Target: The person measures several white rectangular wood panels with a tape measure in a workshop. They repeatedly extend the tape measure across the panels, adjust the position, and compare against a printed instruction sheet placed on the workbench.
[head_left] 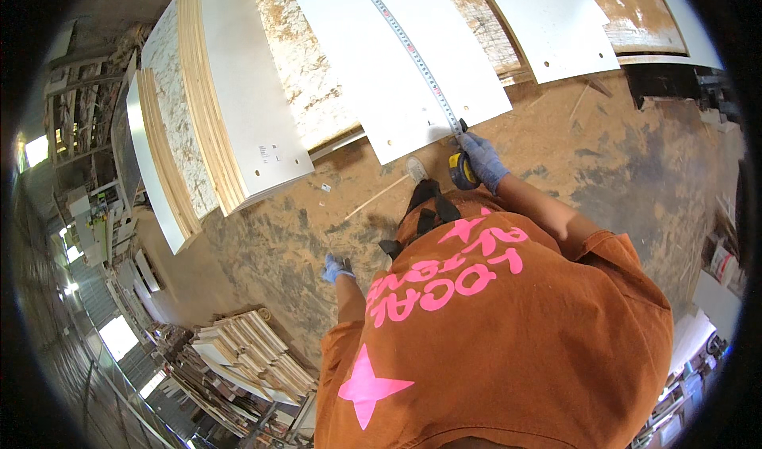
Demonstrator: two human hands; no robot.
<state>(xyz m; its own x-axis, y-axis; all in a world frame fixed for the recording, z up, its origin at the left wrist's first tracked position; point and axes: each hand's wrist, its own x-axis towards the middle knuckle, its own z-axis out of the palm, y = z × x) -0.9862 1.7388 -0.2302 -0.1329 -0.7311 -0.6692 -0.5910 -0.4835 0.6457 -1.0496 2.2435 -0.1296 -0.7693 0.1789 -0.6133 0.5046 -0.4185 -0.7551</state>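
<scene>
My right hand [482, 160], in a blue-grey glove, is closed around a yellow and black tape measure [461, 170] at the near edge of a long white panel [397, 76]. Its pulled-out blade [413, 54] lies along that panel and runs off toward the far edge of the view. My left hand [336, 269], also gloved, hangs low on the left above the floor, away from the panels. Its fingers look loosely apart, and I make out nothing held in them. Small round holes sit near the panel's near corners.
More white panels lie to both sides, including a thick stack [208, 92] on the left and a panel [548, 28] on the right. Bare wood boards [305, 60] show between them. Dusty brown floor [278, 235] lies below. A pile of cut boards [254, 350] stands at lower left.
</scene>
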